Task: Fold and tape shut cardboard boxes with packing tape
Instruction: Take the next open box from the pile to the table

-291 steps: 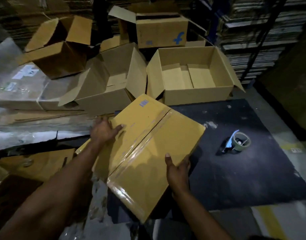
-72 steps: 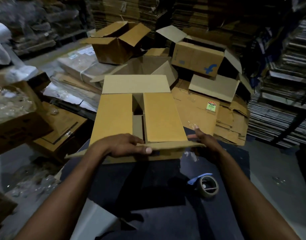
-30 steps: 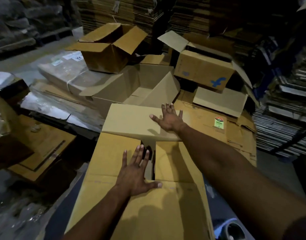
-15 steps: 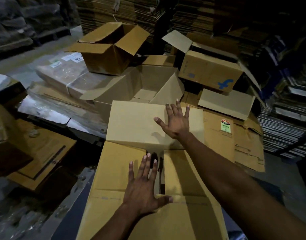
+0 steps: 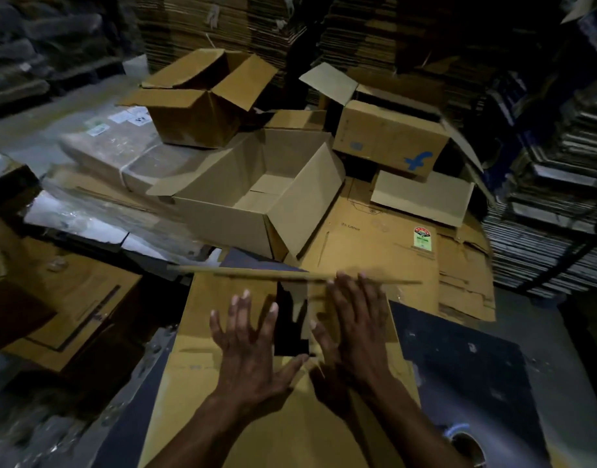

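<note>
— Behind the box being closed (image 5: 202,336), what fills the room?

— Tall stacks of flattened cardboard (image 5: 223,25) run along the back, the largest thing in sight. In front of them, beyond the box's far edge, lies a big open carton (image 5: 223,211) with its flaps spread. Another open carton (image 5: 196,119) sits behind that one and to the left, and a carton with a blue logo (image 5: 388,140) stands off to the far right. A flattened sheet with a green and red sticker (image 5: 374,241) lies just past the box on the right side.

— And the box itself?

— It rests on a dark mat (image 5: 476,373), right under the person. Its two inner flaps are down, with a dark gap showing between them. The far outer flap (image 5: 256,272) is seen edge-on, lifted above the box's far end.

— The hands?

— Both lie flat, fingers straight and spread. The left hand (image 5: 253,346) presses the left inner flap; the right hand (image 5: 354,325) presses the right one, its fingertips touching the far flap's edge.

— Any tape?

— A tape roll with a blue dispenser (image 5: 462,440) sits on the mat, near the box's right corner, partly hidden by the right forearm.
</note>
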Motion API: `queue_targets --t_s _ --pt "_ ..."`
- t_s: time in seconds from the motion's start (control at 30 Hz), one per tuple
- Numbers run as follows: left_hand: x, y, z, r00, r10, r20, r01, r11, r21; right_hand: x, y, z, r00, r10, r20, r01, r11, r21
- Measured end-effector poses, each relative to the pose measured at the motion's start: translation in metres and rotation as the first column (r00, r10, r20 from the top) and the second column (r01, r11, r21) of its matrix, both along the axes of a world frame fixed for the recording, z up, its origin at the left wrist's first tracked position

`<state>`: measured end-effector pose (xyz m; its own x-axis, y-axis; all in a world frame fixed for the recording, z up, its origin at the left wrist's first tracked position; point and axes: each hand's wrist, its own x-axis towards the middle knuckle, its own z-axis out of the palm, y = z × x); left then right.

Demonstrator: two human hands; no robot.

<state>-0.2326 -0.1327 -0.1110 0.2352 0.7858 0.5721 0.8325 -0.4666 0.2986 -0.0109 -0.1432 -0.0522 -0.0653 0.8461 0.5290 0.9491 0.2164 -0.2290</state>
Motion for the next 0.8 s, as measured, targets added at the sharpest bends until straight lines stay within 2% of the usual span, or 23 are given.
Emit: queue_targets --t_s 0.07,0.13,0.2,0.27,0.37,0.47,0.53,0.67,0.8 --pt "-0.003 -0.010 0.005 1.000 0.006 -0.013 -0.004 0.988 0.157 0.001 -0.022 -0.010 0.999 0.009 -0.049 -0.008 1.000 0.026" --pt "-0.004 -0.018 0.014 0.998 -0.007 -0.068 0.021 0.980 0.196 0.003 -0.036 -0.018 0.998 -0.005 -0.062 0.006 1.000 0.010" --pt "-0.004 -0.020 0.023 0.991 -0.015 -0.134 0.029 0.994 0.103 0.007 -0.045 -0.027 0.999 -0.016 -0.049 0.015 1.000 -0.018" --pt "-0.004 -0.016 0.025 0.977 -0.036 -0.209 0.019 0.997 -0.081 0.012 -0.053 -0.033 0.999 -0.029 -0.032 0.027 0.999 -0.044" --pt "-0.005 -0.010 0.016 0.947 -0.101 -0.306 -0.002 0.948 -0.318 0.022 -0.060 -0.035 0.997 -0.066 -0.038 0.059 0.985 -0.162" --pt "-0.013 -0.008 0.005 0.936 -0.179 -0.303 0.060 0.929 -0.365 0.033 -0.064 -0.035 0.996 -0.091 0.014 0.090 0.943 -0.319" --pt "-0.020 -0.008 0.003 0.929 -0.227 -0.293 0.106 0.921 -0.376 0.038 -0.066 -0.036 0.997 -0.064 0.045 0.076 0.926 -0.370" --pt "-0.031 -0.012 -0.008 0.896 -0.318 -0.310 0.144 0.869 -0.474 0.037 -0.072 -0.039 0.984 -0.133 0.115 0.169 0.898 -0.405" --pt "-0.032 -0.021 -0.026 0.885 -0.332 -0.327 0.140 0.858 -0.494 0.039 -0.067 -0.051 0.984 -0.120 0.131 0.161 0.911 -0.379"
